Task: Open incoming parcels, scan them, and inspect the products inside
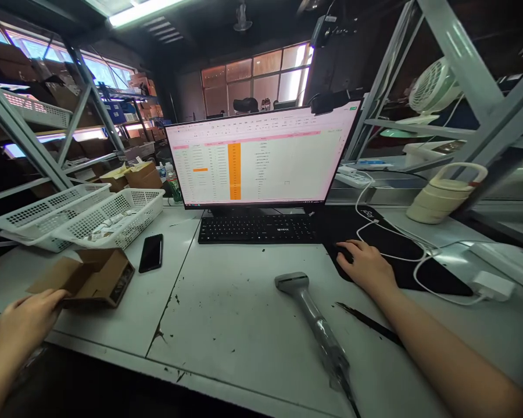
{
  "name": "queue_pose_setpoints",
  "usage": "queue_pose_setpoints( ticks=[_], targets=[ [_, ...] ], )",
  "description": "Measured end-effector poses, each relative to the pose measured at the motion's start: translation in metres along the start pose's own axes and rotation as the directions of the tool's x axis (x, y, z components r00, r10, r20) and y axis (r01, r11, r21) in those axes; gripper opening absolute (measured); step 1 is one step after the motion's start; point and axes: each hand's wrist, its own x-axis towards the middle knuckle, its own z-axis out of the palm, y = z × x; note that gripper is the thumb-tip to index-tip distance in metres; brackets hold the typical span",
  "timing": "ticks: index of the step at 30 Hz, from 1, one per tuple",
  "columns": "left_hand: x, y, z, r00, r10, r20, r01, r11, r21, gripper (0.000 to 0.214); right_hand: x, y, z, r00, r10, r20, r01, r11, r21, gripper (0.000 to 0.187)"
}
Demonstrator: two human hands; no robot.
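My right hand point(366, 267) lies curled over a black mouse point(342, 252) on the black mouse pad point(418, 273), to the right of the black keyboard point(257, 228). My left hand point(24, 325) rests at the near left edge of the white table point(226, 313), its fingers touching the flap of a small open cardboard box point(93, 277). A grey handheld barcode scanner point(314, 316) lies on the table between my arms. The monitor point(261, 155) shows a spreadsheet with an orange column.
A black phone point(151, 252) lies face up left of the keyboard. Two white mesh baskets point(113, 217) stand at the back left. White cables and a charger point(492, 285) cross the mouse pad. Stacked tape rolls point(440, 200), a fan point(433, 87) and metal shelving stand around.
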Motion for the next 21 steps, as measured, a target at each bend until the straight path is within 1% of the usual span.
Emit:
queue_pose_setpoints(
  ticks=[2,3,7,9,12,16,19,21],
  targets=[
    [0.005,-0.002,0.001,0.999,0.049,0.007,-0.05,0.996,0.081,0.046,0.0,-0.001,-0.001,1.0,0.002,0.0,-0.002,1.0,-0.006,0.041],
    [0.007,-0.002,0.002,0.999,0.05,0.015,-0.051,0.994,0.094,0.047,0.0,-0.001,-0.001,1.0,0.003,0.0,-0.003,1.0,-0.009,0.041],
    [0.015,-0.003,0.011,0.999,-0.019,0.035,0.016,0.997,0.08,0.048,0.001,-0.002,-0.002,1.0,0.004,-0.002,-0.004,1.0,-0.021,0.045],
    [0.016,-0.004,0.017,0.999,-0.025,0.022,0.023,0.996,0.087,0.052,0.002,-0.002,-0.001,1.0,0.001,0.005,-0.001,1.0,-0.022,0.048],
    [0.016,-0.008,0.023,1.0,-0.015,-0.006,0.015,0.997,0.082,0.053,0.004,-0.001,-0.001,1.0,0.002,0.026,-0.002,1.0,-0.01,0.047],
    [0.017,-0.022,0.029,0.999,0.007,-0.051,-0.003,0.998,0.07,0.054,0.003,-0.001,-0.002,0.999,0.035,0.042,-0.035,0.999,-0.001,0.048],
    [0.019,-0.032,0.03,1.0,0.009,-0.023,-0.008,0.997,0.076,0.043,0.002,-0.003,-0.004,0.997,0.056,0.045,-0.056,0.998,-0.011,0.052],
    [0.016,-0.027,0.027,0.998,0.061,-0.013,-0.06,0.995,0.082,0.039,0.003,-0.004,-0.006,0.997,0.058,0.053,-0.057,0.998,-0.017,0.055]
  ],
)
